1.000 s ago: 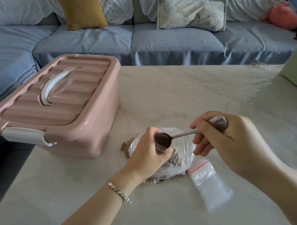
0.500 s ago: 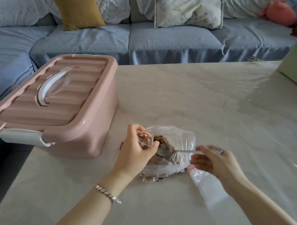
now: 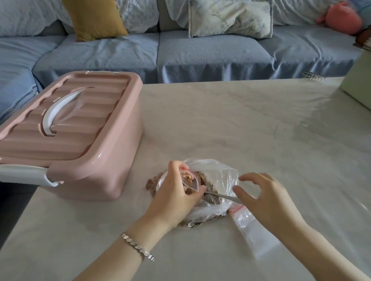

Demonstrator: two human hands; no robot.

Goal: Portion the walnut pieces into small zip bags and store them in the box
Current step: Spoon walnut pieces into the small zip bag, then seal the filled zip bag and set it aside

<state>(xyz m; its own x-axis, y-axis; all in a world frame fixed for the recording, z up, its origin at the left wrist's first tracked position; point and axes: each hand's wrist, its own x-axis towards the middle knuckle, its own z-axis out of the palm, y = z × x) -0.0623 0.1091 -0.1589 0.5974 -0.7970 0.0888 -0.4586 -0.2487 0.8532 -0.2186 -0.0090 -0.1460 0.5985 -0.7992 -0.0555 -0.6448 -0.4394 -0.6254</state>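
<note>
A large clear bag [image 3: 218,173] of brown walnut pieces lies open on the table. My left hand [image 3: 175,197] grips a small zip bag [image 3: 190,180] with a red strip, held open over the large bag, and a few walnut pieces are inside it. A metal spoon [image 3: 221,197] rests with its bowl in the walnuts. My right hand [image 3: 266,199] hovers just over the spoon's handle, fingers spread and holding nothing. The pink storage box [image 3: 91,158], with its lid [image 3: 61,119] closed and a white handle, stands to the left.
Empty small zip bags [image 3: 254,229] lie flat under my right forearm. A pale green box [image 3: 363,87] stands at the table's [image 3: 244,121] far right edge. A blue sofa [image 3: 183,56] with cushions runs behind the table.
The spoon went from above the small bag down into the large bag. My right hand has let go of its handle and opened. The small bag now shows walnut pieces.
</note>
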